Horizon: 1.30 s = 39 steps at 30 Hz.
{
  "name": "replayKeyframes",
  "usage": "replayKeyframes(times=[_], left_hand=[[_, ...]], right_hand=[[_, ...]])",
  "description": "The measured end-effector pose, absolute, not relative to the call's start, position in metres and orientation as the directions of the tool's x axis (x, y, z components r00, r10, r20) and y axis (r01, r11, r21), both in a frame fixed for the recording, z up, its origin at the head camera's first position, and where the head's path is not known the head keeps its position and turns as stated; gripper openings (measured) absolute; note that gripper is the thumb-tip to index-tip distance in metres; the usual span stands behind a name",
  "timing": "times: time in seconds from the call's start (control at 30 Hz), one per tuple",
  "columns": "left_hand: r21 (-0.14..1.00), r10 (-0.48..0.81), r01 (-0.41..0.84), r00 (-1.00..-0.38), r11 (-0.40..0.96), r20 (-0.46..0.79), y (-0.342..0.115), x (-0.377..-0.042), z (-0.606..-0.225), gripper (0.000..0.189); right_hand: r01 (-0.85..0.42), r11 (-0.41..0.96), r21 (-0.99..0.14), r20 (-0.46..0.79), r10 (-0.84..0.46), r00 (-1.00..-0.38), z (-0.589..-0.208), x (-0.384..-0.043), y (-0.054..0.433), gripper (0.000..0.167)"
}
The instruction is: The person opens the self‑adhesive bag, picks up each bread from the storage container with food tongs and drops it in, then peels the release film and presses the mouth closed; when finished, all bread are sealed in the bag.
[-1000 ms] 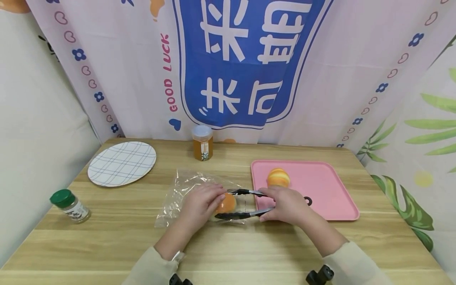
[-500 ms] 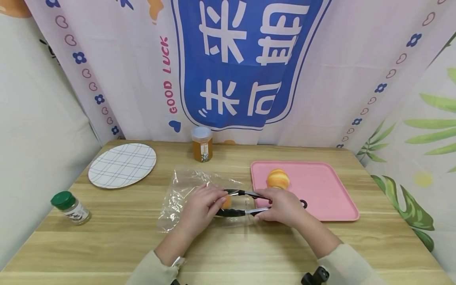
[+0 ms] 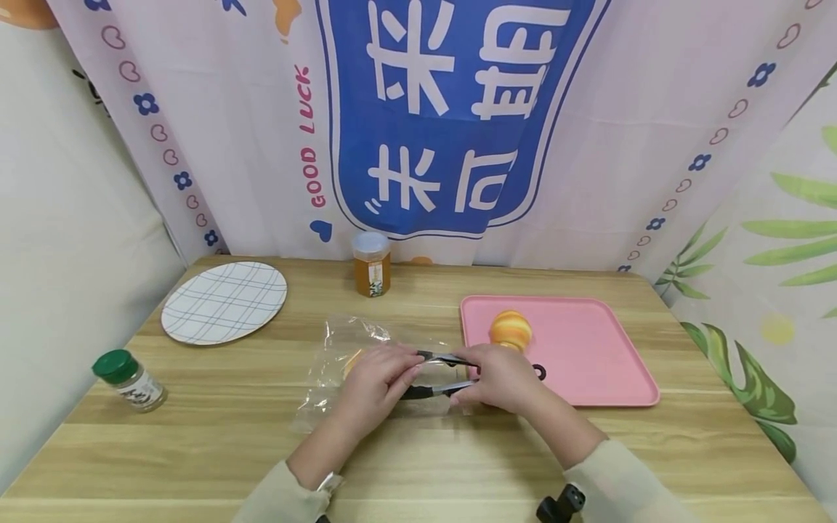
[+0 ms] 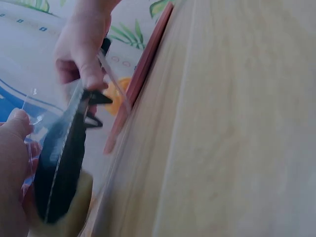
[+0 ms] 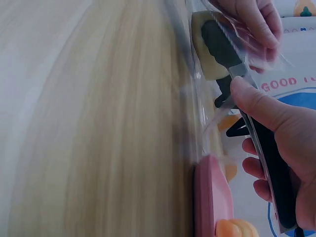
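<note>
My right hand (image 3: pixel 500 374) grips a pair of black-and-silver tongs (image 5: pixel 256 133) by the handles. Their black tips reach into a clear plastic bag (image 3: pixel 330 349) at mid-table, on either side of a golden-brown bread roll (image 5: pixel 205 54). The roll's edge also shows through the bag in the head view, left of my left hand (image 3: pixel 379 374). That left hand pinches the bag near its mouth, its fingers (image 4: pixel 17 128) holding the clear film beside the tongs. Most of the roll is hidden by the left hand in the head view.
At the right lies a pink tray (image 3: pixel 588 356) bearing an orange striped bread roll (image 3: pixel 510 329). A jar of amber contents (image 3: pixel 372 265) stands at the back. To the left are a checked white plate (image 3: pixel 225 301) and a green-capped shaker (image 3: pixel 131 379).
The right hand and tongs have moved left, pushing the bread roll deeper into the bag. The left hand stays near the bag's mouth. Tray, plate, jar and shaker look unmoved.
</note>
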<state>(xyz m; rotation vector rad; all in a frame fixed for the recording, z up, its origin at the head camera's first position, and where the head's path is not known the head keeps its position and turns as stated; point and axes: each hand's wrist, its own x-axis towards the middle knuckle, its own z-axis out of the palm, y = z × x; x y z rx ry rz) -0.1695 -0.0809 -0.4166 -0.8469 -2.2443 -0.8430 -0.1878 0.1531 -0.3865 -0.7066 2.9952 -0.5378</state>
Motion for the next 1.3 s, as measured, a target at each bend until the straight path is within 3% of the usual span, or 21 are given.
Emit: replayKeyframes(times=[0.47,0.77,1.07,1.3], left_hand=[[0.326,0.347,0.714,-0.621,0.619,0.703,-0.079,-0.168,-0.416,0.016],[0.356,0.326,0.702,-0.64,0.617,0.696,-0.079,-0.167,-0.417,0.016],[0.389,0.305,0.698,-0.651,0.601,0.695,-0.077,-0.164,-0.417,0.014],[0.406,0.327,0.713,-0.652,0.572,0.684,-0.078,-0.164,-0.419,0.015]], right_hand=[[-0.49,0.823,-0.288,0.159,-0.463,-0.872,-0.396,-0.187,0.133,0.065],[-0.442,0.803,-0.399,0.105,-0.439,-0.892,-0.401,-0.187,0.132,0.074],[-0.473,0.797,-0.375,0.162,-0.446,-0.88,-0.406,-0.188,0.121,0.065],[-0.465,0.818,-0.34,0.164,-0.435,-0.885,-0.405,-0.186,0.112,0.074]])
